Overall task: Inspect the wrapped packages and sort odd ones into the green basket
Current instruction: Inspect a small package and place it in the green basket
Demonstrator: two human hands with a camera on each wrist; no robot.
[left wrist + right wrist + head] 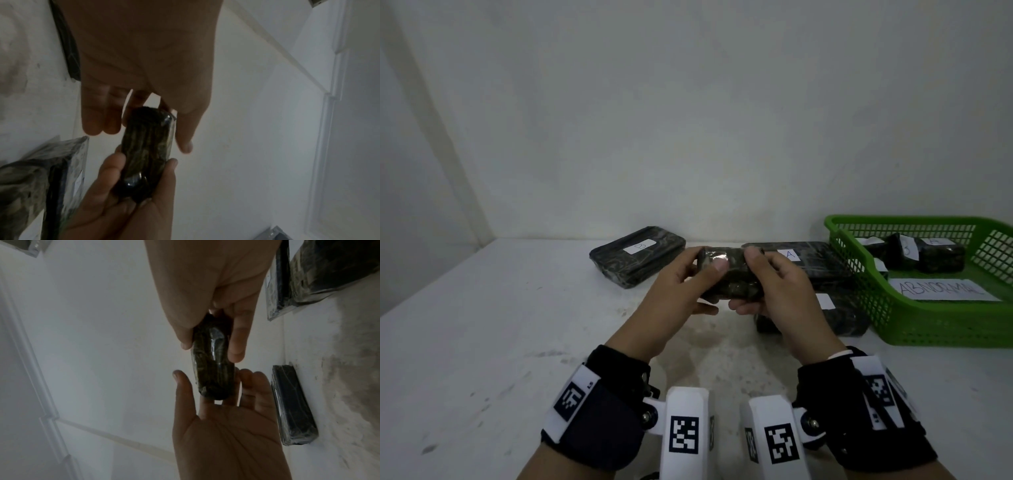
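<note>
I hold a small dark wrapped package (729, 277) above the table with both hands. My left hand (710, 270) grips its left end, thumb on the near face. My right hand (748, 281) grips its right end. The left wrist view shows the package (148, 154) edge-on, pinched between thumb and fingers of the left hand (144, 128), with the right hand (141, 177) cupping its far end. In the right wrist view the package (211, 368) sits the same way in the right hand (211, 345). The green basket (914, 329) stands at the right, holding dark labelled packages (924, 257).
A package with a white label (637, 255) lies at the back left. Package A (811, 262) lies beside the basket, and another labelled one (839, 315) lies under my right hand. A paper reading ABNORMAL (941, 289) lies in the basket. A white wall rises behind the table.
</note>
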